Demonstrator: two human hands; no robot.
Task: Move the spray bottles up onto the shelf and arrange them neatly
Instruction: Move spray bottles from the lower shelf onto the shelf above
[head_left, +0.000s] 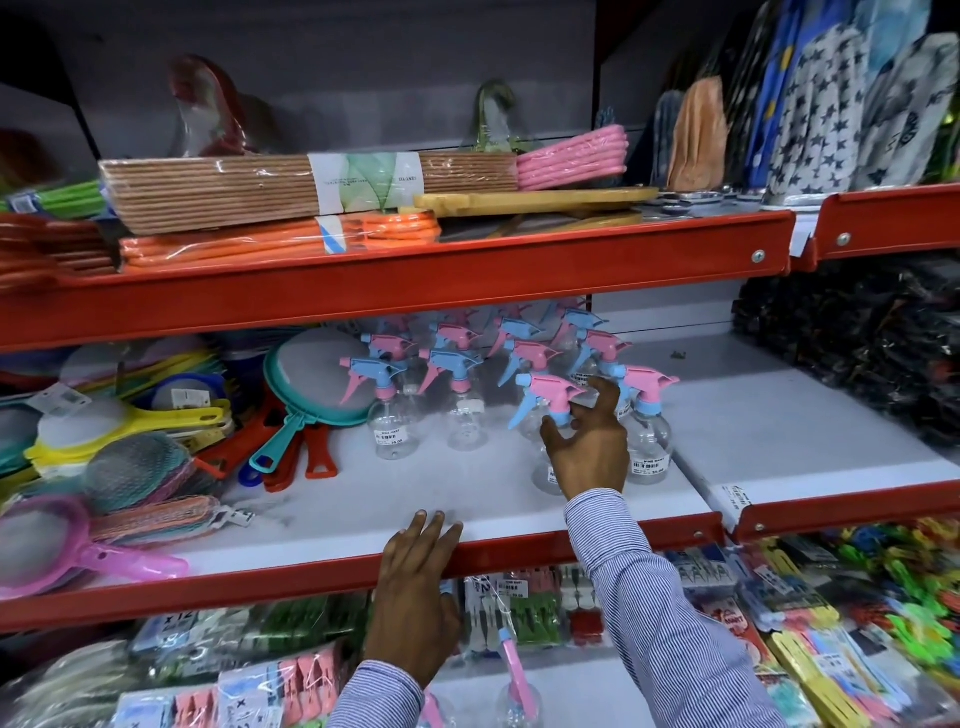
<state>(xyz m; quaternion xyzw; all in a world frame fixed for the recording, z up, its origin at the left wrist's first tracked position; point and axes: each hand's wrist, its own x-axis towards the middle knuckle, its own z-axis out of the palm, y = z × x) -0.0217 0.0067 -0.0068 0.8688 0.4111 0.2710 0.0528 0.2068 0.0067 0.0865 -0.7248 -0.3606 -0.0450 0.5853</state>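
Your right hand (589, 447) has its fingers spread apart, thumb and forefinger loosely around the neck of a clear spray bottle (545, 410) with a pink head, not clamped. That bottle stands near the middle of the white shelf (467, 488), at the front of a cluster of spray bottles (467, 364) reaching toward the back edge. Your left hand (415, 587) rests flat, fingers together, over the shelf's red front edge (260, 587).

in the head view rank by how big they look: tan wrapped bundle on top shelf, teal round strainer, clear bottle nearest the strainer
1. tan wrapped bundle
2. teal round strainer
3. clear bottle
Wide-angle view, differing depths, so apparent size only.
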